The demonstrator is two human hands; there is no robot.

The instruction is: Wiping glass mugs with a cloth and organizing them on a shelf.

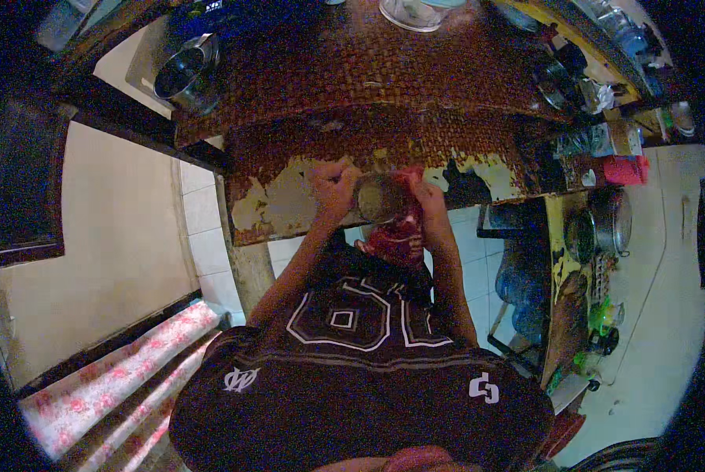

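My left hand [336, 184] is raised over the near edge of a worn brown table, its fingers curled at the upper edge of a round, dull grey-brown container [376, 199]. Opposite it, my right hand [428, 187] grips the top of a red, shiny, bag-like thing [395, 239]. This red thing hangs beside and below the round container, in front of my dark shirt. Pale marks show on its side. Grain and dim light blur the fingertips and the exact contact.
The table [376, 76] has a woven-pattern cover, torn along its near edge. A metal pot [187, 71] stands far left, a clear round container [414, 15] far back. Pans [582, 233] and a pink container [625, 169] are at right. Floral fabric [122, 377] lies lower left.
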